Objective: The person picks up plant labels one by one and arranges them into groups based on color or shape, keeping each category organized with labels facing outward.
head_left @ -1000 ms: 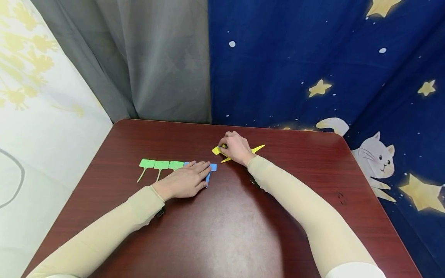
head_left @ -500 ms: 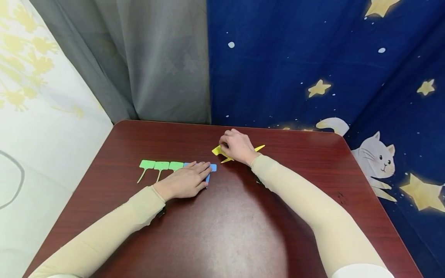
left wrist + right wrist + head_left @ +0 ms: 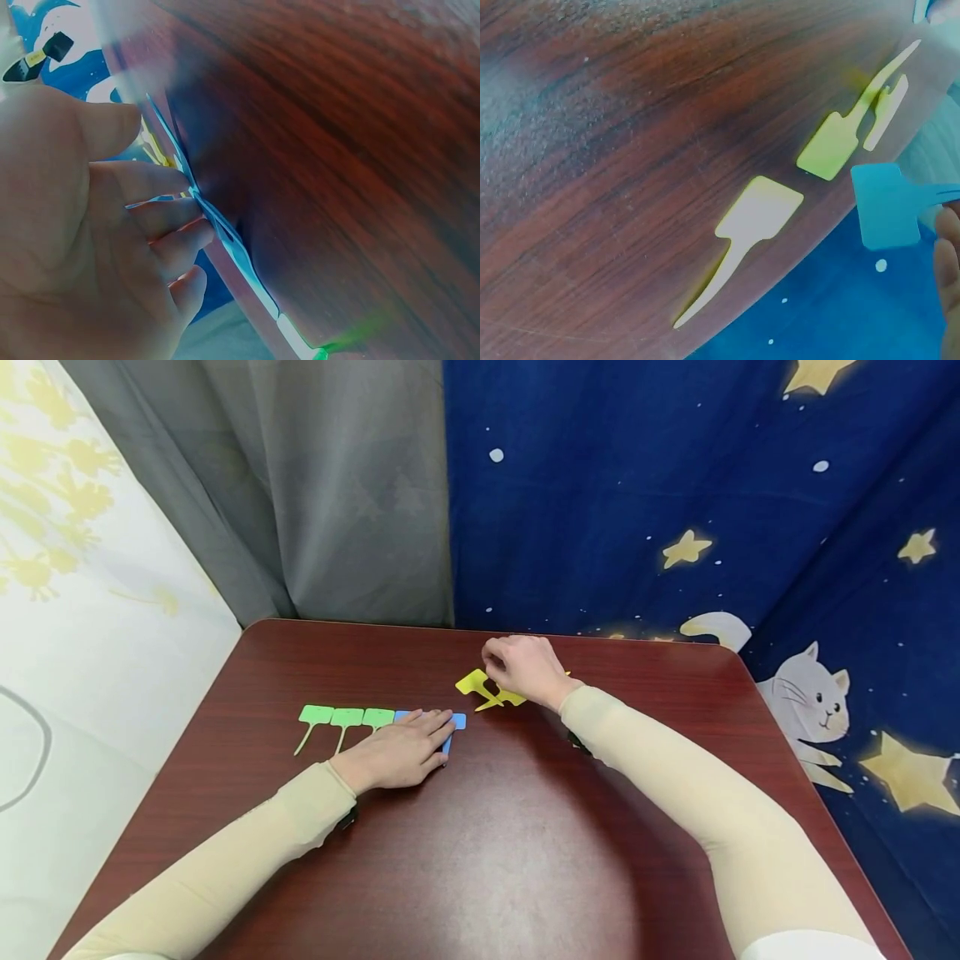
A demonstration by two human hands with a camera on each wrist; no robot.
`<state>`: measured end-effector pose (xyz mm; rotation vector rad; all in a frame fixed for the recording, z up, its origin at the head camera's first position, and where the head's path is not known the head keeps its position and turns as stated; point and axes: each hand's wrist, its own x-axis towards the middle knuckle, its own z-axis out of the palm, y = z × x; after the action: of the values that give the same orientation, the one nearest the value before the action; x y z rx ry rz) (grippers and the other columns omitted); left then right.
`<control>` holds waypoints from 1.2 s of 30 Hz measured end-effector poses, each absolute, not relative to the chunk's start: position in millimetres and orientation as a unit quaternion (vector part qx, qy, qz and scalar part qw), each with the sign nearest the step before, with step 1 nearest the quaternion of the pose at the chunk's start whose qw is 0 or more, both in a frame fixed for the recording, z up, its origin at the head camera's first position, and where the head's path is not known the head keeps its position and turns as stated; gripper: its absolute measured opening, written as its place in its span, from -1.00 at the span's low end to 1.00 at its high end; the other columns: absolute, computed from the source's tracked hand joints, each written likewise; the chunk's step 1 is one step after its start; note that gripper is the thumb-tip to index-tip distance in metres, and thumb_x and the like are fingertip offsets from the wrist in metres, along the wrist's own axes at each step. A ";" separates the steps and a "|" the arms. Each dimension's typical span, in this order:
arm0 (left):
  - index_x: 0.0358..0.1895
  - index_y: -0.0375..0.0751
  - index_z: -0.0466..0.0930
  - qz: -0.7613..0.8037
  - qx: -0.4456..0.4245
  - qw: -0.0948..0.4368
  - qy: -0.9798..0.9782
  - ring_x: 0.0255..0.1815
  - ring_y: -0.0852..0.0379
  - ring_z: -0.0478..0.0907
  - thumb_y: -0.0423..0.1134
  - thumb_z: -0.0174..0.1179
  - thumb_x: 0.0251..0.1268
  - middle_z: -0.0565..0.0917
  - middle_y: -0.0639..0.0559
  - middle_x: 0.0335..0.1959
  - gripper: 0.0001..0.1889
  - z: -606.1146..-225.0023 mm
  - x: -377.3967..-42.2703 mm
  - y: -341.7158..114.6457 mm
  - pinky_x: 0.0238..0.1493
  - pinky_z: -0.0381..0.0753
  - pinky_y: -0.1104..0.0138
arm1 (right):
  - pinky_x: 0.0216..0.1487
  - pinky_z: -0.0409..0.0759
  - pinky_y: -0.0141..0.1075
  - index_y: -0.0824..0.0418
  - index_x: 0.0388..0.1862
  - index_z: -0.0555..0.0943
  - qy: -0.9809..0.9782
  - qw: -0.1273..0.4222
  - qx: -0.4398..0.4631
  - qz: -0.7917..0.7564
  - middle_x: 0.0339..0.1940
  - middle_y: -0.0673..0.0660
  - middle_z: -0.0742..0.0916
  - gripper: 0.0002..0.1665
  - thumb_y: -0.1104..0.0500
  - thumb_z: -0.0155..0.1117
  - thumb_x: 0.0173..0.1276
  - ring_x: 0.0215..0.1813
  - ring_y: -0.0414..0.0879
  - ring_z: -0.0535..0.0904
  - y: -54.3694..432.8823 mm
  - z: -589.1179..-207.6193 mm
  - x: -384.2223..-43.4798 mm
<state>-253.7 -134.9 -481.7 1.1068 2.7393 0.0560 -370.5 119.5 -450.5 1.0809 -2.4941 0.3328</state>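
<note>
My left hand lies flat, palm down, over blue T-shaped plant labels at the end of a row, hiding most of them. In the left wrist view the fingertips touch the edge of these blue labels. Three green plant labels continue the row leftwards. Farther back, my right hand pinches the stem of another blue plant label, hidden behind the hand in the head view. Beneath it lie loose yellow plant labels; the right wrist view shows one yellow label apart from two overlapping ones.
Everything lies on a dark red-brown wooden table. Its back edge runs close behind the right hand. A grey curtain and a blue starry curtain hang behind it, and a white patterned surface borders the left.
The right hand has shifted to the right and slightly back, uncovering more of the yellow plant labels. The left hand has stayed in place on the blue ones.
</note>
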 end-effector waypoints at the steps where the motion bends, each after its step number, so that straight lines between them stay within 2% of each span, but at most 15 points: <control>1: 0.56 -0.28 0.17 0.018 0.372 0.093 0.923 0.59 -0.10 0.06 0.01 -0.12 0.63 0.13 -0.19 0.59 -0.38 -481.9 -253.5 -135.2 0.56 -0.02 0.04 | -0.53 0.46 -0.30 -0.02 -0.30 0.66 -0.891 0.201 0.388 0.124 -0.50 -0.16 0.64 -0.94 0.13 0.25 0.34 -0.49 -0.24 0.48 119.8 -449.6 -369.2; 8: 0.56 -0.28 0.18 0.020 0.370 0.093 0.924 0.59 -0.10 0.08 0.02 -0.11 0.63 0.13 -0.18 0.59 -0.37 -481.9 -252.2 -137.7 0.55 -0.01 0.04 | -0.54 0.44 -0.38 0.02 -0.25 0.65 -0.876 0.184 0.414 0.165 -0.46 -0.18 0.65 -0.95 0.14 0.25 0.37 -0.52 -0.31 0.46 118.9 -446.0 -352.4; 24: 0.54 -0.32 0.21 0.024 0.380 0.081 0.921 0.58 -0.12 0.09 -0.01 -0.10 0.62 0.17 -0.23 0.57 -0.39 -481.9 -252.7 -138.4 0.54 0.05 0.03 | -0.53 0.42 -0.44 0.05 -0.24 0.64 -0.844 0.197 0.457 0.200 -0.41 -0.18 0.65 -0.96 0.14 0.26 0.37 -0.49 -0.32 0.47 121.9 -454.8 -325.4; 30: 0.55 -0.31 0.19 0.021 0.378 0.087 0.921 0.59 -0.11 0.08 0.00 -0.10 0.62 0.15 -0.22 0.58 -0.38 -482.2 -253.7 -137.5 0.54 0.04 0.05 | -0.59 0.38 -0.45 0.04 -0.19 0.64 -0.837 0.194 0.471 0.199 -0.39 -0.16 0.68 -0.90 0.16 0.34 0.33 -0.51 -0.33 0.47 124.7 -456.1 -315.5; 36: 0.56 -0.28 0.18 0.011 0.375 0.091 0.922 0.60 -0.09 0.06 0.03 -0.10 0.62 0.13 -0.20 0.59 -0.37 -484.8 -256.1 -135.0 0.55 0.03 0.08 | -0.61 0.38 -0.43 0.06 -0.16 0.67 -0.829 0.203 0.475 0.213 -0.38 -0.15 0.69 -0.89 0.17 0.32 0.34 -0.52 -0.30 0.51 127.4 -461.1 -307.5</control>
<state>-256.1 -135.0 -484.8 1.1153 2.7407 0.0317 -307.5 127.4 -461.1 1.3257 -2.3151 0.5937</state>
